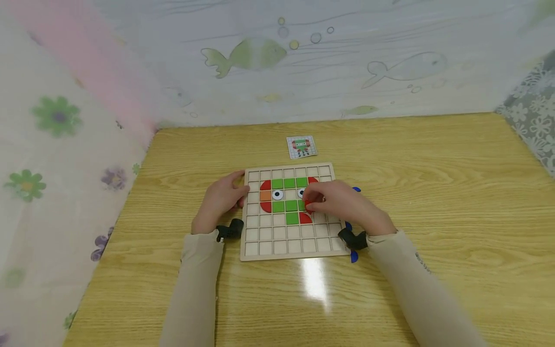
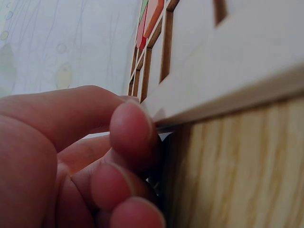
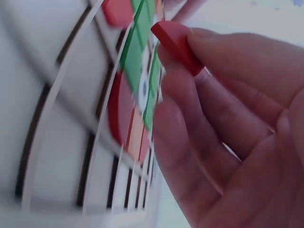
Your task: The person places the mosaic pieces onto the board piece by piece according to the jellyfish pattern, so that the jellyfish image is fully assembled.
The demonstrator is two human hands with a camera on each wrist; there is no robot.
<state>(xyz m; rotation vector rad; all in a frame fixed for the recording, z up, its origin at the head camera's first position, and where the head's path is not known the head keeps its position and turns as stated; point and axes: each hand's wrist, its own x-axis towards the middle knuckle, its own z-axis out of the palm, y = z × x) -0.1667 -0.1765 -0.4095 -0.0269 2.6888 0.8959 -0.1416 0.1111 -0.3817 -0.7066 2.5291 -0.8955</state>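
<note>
A pale wooden grid board (image 1: 277, 234) lies flat on the table, bearing green squares (image 1: 289, 183), an orange square (image 1: 265, 196), red quarter-circle pieces (image 1: 305, 218) and two eye pieces (image 1: 277, 194). My left hand (image 1: 220, 198) holds the board at its left edge. In the left wrist view several curled fingertips (image 2: 133, 133) sit against the board's side. Over the right part of the pattern, my right hand (image 1: 342, 200) pinches a red quarter-circle piece (image 3: 176, 43) between thumb and fingers. That piece is raised off the board in the right wrist view. The right fingers partly cover the second eye piece.
A small picture card (image 1: 301, 147) with a matching coloured figure lies beyond the board. Blue rounded pieces (image 1: 354, 257) lie along the board's right side, partly behind the right hand and wrist camera. A patterned wall sheet (image 1: 329, 91) borders the table's far edge.
</note>
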